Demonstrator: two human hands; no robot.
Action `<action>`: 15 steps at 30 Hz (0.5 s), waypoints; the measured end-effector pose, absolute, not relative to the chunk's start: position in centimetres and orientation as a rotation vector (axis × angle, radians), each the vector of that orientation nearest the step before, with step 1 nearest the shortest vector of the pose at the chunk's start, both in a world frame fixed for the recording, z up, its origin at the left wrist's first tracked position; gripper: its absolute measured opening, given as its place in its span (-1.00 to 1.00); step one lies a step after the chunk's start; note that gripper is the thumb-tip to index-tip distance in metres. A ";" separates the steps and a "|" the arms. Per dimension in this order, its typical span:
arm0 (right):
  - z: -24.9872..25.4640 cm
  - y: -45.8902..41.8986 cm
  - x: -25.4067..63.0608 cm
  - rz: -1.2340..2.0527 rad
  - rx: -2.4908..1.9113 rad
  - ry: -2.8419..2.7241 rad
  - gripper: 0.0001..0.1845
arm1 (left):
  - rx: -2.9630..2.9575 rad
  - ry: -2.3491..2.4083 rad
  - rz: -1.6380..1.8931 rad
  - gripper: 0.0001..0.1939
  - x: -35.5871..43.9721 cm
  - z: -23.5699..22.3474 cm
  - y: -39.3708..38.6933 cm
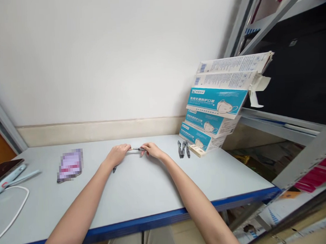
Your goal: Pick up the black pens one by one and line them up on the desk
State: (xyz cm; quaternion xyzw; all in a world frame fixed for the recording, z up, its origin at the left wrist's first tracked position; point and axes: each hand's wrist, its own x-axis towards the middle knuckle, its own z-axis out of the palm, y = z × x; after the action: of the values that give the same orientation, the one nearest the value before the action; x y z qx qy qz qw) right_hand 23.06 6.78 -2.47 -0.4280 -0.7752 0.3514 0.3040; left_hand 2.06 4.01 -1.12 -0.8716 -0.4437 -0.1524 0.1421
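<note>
Over the middle of the table [147, 186], my two hands face each other with a thin pen refill [134, 149] stretched between them. My left hand [120, 153] is closed on its whitish end. The fingers of my right hand [151, 150] pinch a dark pen part [141, 149] at the other end; whether the two pieces are joined is too small to tell. Beneath my left wrist a small dark pen piece [115, 169] pokes out, partly hidden. Several black pens [184, 149] lie side by side to the right of my right hand.
Mask boxes [214, 101] are stacked at the right, with a small cream box [197, 150] before them. At left lie a blurred-out purple item [70, 163], a dark phone-like device [4, 172], a light-blue gadget [8, 182] and a white cable [23, 206]. Metal shelving [302, 157] borders the right.
</note>
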 end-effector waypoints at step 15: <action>-2.3 6.9 23.7 1.122 -0.986 -1.890 -0.58 | -2.518 -1.329 -0.326 -0.73 2.6 -0.6 3.2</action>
State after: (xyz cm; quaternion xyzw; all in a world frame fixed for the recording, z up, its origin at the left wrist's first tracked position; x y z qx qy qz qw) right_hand 23.74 6.87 -2.28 -0.3821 -0.7325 0.4348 0.3584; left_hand 2.63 3.17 -0.60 -0.8704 -0.4592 -0.1126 0.1375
